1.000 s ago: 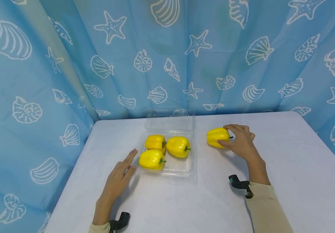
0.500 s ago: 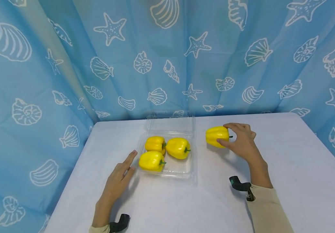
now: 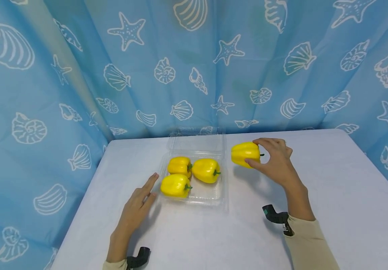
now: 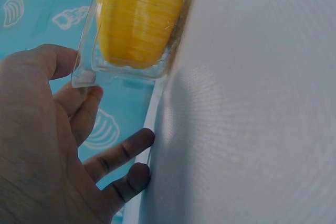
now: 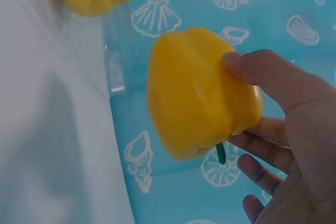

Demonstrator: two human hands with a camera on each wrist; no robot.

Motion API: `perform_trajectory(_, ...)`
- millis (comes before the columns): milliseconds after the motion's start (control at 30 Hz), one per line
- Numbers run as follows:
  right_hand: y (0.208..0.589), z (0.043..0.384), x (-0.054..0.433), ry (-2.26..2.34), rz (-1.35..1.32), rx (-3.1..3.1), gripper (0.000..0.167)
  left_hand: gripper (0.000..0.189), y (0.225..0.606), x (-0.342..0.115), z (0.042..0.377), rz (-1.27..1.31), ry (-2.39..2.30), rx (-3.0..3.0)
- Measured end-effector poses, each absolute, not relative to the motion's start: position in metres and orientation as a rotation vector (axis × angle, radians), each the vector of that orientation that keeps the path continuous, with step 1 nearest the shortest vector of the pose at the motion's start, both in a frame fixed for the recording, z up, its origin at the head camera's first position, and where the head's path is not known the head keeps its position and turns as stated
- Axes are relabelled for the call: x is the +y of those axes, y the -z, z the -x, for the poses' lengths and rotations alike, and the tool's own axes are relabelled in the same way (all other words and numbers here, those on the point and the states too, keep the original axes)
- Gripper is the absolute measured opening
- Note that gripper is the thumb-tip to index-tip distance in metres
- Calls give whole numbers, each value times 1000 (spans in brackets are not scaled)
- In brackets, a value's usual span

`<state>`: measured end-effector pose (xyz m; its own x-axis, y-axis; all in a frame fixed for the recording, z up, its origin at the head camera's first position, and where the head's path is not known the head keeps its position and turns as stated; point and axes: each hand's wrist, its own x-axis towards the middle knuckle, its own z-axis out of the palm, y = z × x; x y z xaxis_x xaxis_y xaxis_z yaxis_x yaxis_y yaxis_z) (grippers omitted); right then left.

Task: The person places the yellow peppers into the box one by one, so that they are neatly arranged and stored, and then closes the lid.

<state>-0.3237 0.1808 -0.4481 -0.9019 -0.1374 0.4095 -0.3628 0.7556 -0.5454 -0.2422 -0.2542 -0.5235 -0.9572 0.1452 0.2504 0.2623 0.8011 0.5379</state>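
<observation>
My right hand (image 3: pixel 275 161) holds a yellow bell pepper (image 3: pixel 244 154) by its stem end, thumb on one side and fingers on the other. The pepper hangs above the table, its shadow below, just right of a clear plastic container (image 3: pixel 226 183). In the right wrist view, the green stem of the held pepper (image 5: pixel 197 93) points toward the fingers. Inside the container lie three more yellow peppers (image 3: pixel 175 186). My left hand (image 3: pixel 136 208) rests at the container's front left corner, fingers extended; in the left wrist view its thumb and index fingertips touch the corner (image 4: pixel 84 80).
The container's transparent lid (image 3: pixel 197 142) stands folded back behind it, near the far table edge. A white cloth covers the table (image 3: pixel 214 240). Behind it hangs a blue curtain (image 3: pixel 187 56) with white shell prints. Black camera mounts (image 3: pixel 275 214) sit at both wrists.
My right hand has lifted the bell pepper off the table and moved it left, toward the container. The left hand stays at the container's corner.
</observation>
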Motion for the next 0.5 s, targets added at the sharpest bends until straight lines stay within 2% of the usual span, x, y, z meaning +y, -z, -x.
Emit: perform_trajectory(500,441,313,162,-906,-477,-2532,58,56,524,-254,241,310,872,-2796)
